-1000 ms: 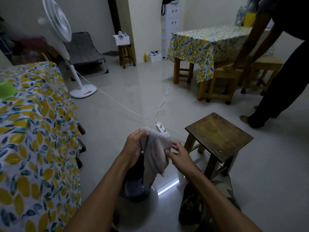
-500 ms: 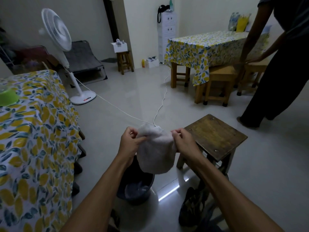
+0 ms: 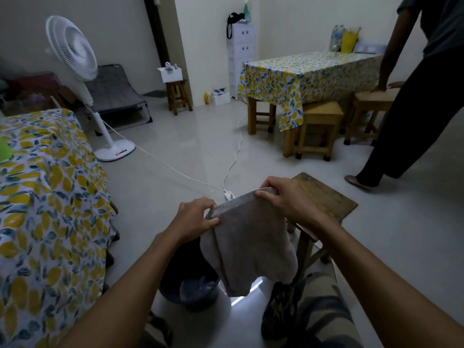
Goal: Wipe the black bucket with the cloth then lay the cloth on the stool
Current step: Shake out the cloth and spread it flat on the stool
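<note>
A grey cloth [image 3: 248,242] hangs stretched between both hands. My left hand [image 3: 194,217] pinches its left top corner and my right hand [image 3: 281,197] pinches the right top corner, above the near edge of the wooden stool [image 3: 329,199]. The black bucket [image 3: 190,285] stands on the floor below the cloth, partly hidden by it and by my left forearm. The stool's seat is bare.
A table with a lemon-print cover [image 3: 45,197] fills the left. A white fan [image 3: 72,54] and its cord with a power strip [image 3: 229,195] cross the floor ahead. Another person [image 3: 411,96] leans on stools by the far table [image 3: 308,69]. My knee [image 3: 316,305] is at bottom right.
The bunched cloth has been spread out between my hands. My right hand has moved right and up, toward the stool's edge, and the cloth now hangs flat.
</note>
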Motion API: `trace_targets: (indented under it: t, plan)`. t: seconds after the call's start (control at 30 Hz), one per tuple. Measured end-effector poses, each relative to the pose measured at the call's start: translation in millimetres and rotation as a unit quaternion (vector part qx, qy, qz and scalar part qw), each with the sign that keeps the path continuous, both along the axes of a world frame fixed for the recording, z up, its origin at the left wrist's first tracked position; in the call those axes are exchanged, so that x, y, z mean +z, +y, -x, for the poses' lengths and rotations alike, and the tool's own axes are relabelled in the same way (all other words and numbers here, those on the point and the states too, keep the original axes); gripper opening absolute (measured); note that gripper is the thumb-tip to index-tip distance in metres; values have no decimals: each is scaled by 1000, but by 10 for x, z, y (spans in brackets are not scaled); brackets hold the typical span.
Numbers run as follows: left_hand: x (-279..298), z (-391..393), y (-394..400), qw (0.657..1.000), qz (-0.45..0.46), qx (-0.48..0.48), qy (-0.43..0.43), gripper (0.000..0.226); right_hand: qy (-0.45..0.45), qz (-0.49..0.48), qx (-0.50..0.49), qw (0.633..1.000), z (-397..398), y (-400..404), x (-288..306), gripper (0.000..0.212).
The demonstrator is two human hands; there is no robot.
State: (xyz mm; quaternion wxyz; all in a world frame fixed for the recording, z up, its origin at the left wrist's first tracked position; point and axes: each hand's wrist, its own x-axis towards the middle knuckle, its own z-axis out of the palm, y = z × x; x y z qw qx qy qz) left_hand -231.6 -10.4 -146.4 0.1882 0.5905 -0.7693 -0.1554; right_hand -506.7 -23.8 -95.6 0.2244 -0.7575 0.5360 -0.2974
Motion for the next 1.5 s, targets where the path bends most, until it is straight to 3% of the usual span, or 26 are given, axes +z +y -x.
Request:
trace_targets:
  t: [0.1, 0.4, 0.6, 0.83, 1.2, 1.37, 1.5]
  plan:
    - [6, 94, -67, 999, 3, 9, -36, 28, -4, 20, -16, 1000, 171, 31, 43, 16]
    - [85, 385, -448, 992, 22, -22, -123, 14, -14, 47, -136, 989, 957, -2, 18, 19]
    - [146, 634, -867, 998, 52, -8, -35, 5, -6, 36, -208, 978, 1423, -15, -84, 22]
    - [199, 1085, -1246, 990, 70, 83, 88, 8, -22, -2, -234, 972, 1608, 52, -253, 23]
    - [198, 1041, -1582, 985, 29, 90, 142, 12, -133, -102, -132, 977, 1569, 63, -355, 13]
    - [5, 1458, -2249, 986, 4, 83, 144, 19, -137, -105, -178, 969, 1840, -429, -667, 14]
    - [-303, 2099, -2977, 990, -1, 54, 131, 16, -128, -88, -272, 950, 2254, -1005, -1006, 13]
